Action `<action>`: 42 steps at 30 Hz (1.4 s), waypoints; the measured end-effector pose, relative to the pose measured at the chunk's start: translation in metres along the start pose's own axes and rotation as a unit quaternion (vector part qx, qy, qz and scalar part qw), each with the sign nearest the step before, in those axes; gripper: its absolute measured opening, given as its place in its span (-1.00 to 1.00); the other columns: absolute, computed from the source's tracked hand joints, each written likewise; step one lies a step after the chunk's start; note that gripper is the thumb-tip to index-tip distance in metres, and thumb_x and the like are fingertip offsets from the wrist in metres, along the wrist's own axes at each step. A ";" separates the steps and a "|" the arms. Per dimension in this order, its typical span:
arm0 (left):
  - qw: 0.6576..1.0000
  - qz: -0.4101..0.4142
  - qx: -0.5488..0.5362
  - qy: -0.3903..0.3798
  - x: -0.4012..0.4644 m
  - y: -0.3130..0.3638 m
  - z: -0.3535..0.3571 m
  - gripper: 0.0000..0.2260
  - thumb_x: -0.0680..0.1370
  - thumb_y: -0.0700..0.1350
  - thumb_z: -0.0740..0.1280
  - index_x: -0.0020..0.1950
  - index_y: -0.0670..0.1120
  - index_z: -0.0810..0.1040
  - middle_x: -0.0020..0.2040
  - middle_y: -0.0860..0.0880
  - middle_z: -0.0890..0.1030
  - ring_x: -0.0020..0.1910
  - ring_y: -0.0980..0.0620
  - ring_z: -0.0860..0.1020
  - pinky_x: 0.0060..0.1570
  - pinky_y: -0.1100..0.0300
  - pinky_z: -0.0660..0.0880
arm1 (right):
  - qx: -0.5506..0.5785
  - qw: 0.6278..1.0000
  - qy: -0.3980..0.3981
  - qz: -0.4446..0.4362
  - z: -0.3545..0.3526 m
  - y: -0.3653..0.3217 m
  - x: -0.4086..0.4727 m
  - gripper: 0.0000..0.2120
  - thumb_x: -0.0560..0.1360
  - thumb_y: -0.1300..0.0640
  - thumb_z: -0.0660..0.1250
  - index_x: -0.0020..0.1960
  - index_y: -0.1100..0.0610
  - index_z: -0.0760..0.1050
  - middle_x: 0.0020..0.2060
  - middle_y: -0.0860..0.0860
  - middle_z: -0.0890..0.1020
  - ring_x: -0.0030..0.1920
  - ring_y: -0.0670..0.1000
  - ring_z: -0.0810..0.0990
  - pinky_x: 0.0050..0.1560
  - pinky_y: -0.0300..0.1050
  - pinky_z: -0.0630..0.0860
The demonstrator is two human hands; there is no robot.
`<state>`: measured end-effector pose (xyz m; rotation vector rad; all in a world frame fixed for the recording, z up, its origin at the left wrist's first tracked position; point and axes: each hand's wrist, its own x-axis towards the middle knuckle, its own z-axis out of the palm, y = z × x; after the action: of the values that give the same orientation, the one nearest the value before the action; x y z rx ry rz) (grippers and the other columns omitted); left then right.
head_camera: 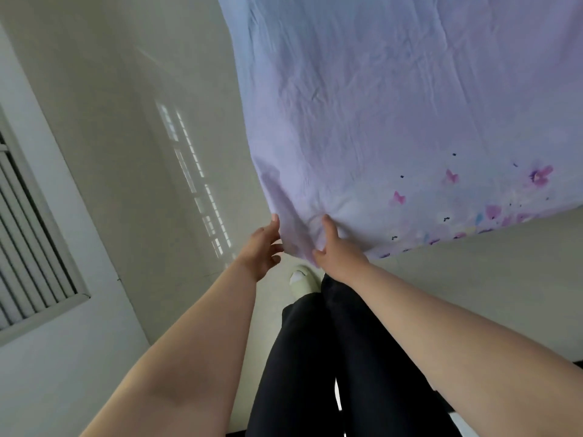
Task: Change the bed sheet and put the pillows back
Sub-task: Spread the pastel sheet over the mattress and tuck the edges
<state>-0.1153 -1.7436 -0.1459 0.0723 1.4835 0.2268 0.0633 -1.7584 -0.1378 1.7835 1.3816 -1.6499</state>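
A pale lilac bed sheet [394, 105] with pink and purple flowers near one edge covers the bed and fills the upper right of the view. Both my hands are at its near corner, which hangs over the bed's edge. My right hand [334, 247] lies against the corner with its thumb up on the fabric and its fingers under the hanging cloth, hidden. My left hand [263, 247] is just left of the corner, fingers loosely spread, fingertips touching the draped edge. No pillows are in view.
A pale tiled floor [151, 159] runs along the left side of the bed, with window light on it. A white wall with a louvred panel [28, 234] stands at the far left. My dark trousers and a light slipper [303, 279] are below the corner.
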 end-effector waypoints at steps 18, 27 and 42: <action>0.945 -0.043 0.255 0.200 0.021 0.052 -0.133 -0.68 0.57 -0.05 0.25 0.26 -0.19 0.42 -0.09 -0.11 0.55 -0.19 -0.08 0.52 -0.11 0.07 0.56 | -0.091 0.993 0.007 0.079 0.008 -0.127 0.039 -0.76 0.57 0.07 0.05 0.15 0.07 0.42 0.00 0.07 0.58 -0.04 0.10 0.57 -0.06 -0.10 0.49; 0.953 0.089 0.263 0.122 -0.071 0.247 -0.225 -0.71 0.60 -0.08 0.20 0.31 -0.07 0.31 -0.04 -0.03 0.55 -0.31 0.09 0.55 -0.27 0.19 0.43 | 0.245 0.966 0.072 0.041 -0.038 -0.390 0.038 -0.82 0.58 0.08 0.13 0.07 0.10 0.47 -0.07 0.05 0.66 -0.08 0.05 0.63 0.07 -0.01 0.55; 0.906 0.190 0.366 0.096 -0.111 0.650 -0.234 -0.84 0.55 -0.09 0.26 0.11 -0.08 0.49 -0.12 0.00 0.58 -0.21 0.02 0.58 -0.26 0.20 0.48 | 0.238 0.959 0.143 -0.063 -0.330 -0.614 0.088 -0.82 0.57 -0.02 0.18 0.06 0.04 0.47 -0.10 -0.04 0.64 -0.10 0.01 0.62 0.04 -0.09 0.53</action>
<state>-0.4242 -1.1518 0.0632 0.9766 1.6743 -0.0265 -0.2631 -1.1772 0.0847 2.3223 1.3086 -1.9831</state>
